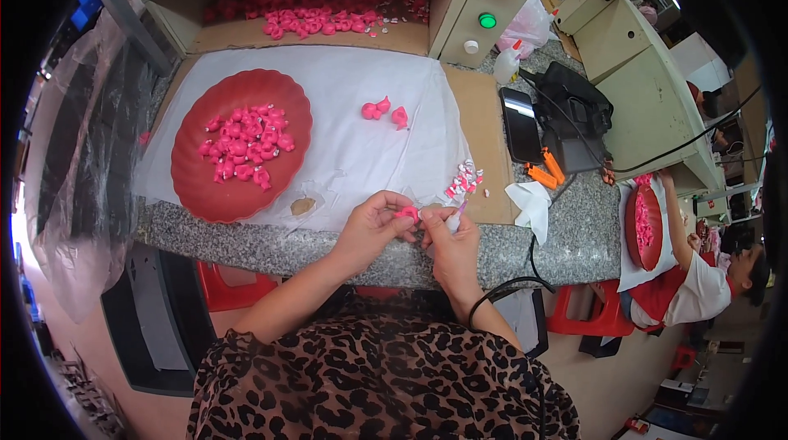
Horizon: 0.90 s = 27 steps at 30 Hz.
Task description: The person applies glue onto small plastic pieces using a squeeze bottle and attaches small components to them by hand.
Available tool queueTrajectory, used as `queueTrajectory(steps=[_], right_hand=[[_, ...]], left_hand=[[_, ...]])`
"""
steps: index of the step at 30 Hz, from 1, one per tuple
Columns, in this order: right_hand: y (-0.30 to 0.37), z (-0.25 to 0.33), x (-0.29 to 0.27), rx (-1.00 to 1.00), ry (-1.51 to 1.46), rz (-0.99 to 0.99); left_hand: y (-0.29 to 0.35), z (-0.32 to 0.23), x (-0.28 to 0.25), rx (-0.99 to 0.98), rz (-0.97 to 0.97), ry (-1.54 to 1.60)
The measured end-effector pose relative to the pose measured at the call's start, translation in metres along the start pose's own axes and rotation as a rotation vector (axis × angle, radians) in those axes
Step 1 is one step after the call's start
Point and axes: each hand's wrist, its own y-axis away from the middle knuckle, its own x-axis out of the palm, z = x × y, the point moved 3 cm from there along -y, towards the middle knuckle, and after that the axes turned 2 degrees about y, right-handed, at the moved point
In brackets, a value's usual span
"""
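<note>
Near the table's front edge, my left hand [372, 231] pinches a small pink molded piece [407, 213] between thumb and fingers. My right hand [453, 236] meets it from the right, closed on a slim tool with a whitish and purple handle [456, 217]; its tip is too small to make out. Behind my right hand lies a heap of pink and white scraps [465, 181]. Farther back on the white sheet [345, 165] sit a few loose pink pieces [376, 108]. To the left stands a red scalloped plate [193, 169] with many pink pieces in its middle.
A beige cabinet [455, 9] at the back holds a mass of pink pieces [328, 23]. Rightward lie a phone [520, 126], a black bag [566, 103], orange-handled cutters [546, 171], a white bottle [506, 64] and tissue [530, 203]. A co-worker [689, 284] sits far right.
</note>
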Motion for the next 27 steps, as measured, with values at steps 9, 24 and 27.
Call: queueTrajectory(steps=[9,24,27], right_hand=[[-0.003,0.000,-0.002,0.007,0.178,0.059],[-0.003,-0.007,0.001,0.340,-0.138,0.177],[-0.001,-0.007,0.001,0.350,-0.203,0.192]], left_hand=[[0.001,0.003,-0.004,0.002,0.006,-0.075],[0.003,-0.005,-0.001,-0.029,0.050,0.012],[0.003,-0.008,0.001,0.013,0.013,-0.099]])
